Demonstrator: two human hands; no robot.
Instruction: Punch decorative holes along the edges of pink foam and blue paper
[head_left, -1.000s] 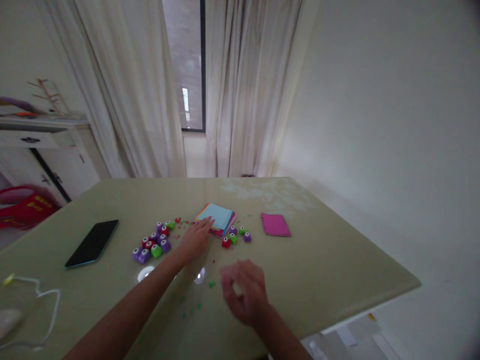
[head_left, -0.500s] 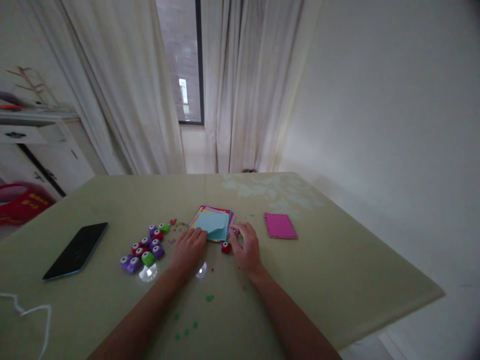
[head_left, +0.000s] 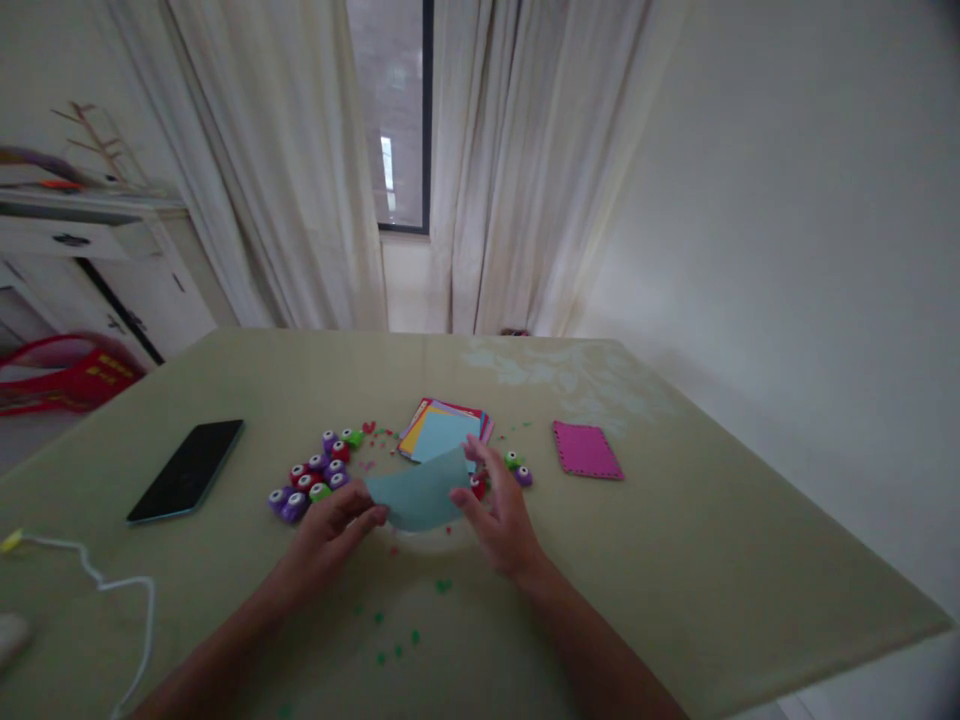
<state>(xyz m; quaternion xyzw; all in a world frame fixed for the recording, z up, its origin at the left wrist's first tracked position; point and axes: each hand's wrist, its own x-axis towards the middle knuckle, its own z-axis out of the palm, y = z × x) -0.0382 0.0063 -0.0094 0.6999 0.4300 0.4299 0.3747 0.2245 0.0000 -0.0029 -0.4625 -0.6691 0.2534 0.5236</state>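
Note:
A light blue sheet of paper, bowed along its length, is held above the table. My left hand pinches its left edge between thumb and fingers. At the right edge is my right hand, its thumb over the near face and its fingers by the upper corner. Behind the sheet lies a stack of coloured paper with light blue on top. A red stamp with an eye-like top is partly hidden by my right hand. To the left of the sheet stand several purple, red and green stamps.
A magenta square with a notched edge lies to the right, past two more stamps. A black tablet and a white cable are on the left. Small green cut-outs are scattered in front.
The light blue sheet has come off the stack toward me, between both hands. The stamps behind my right hand now show. The whole view has shifted slightly.

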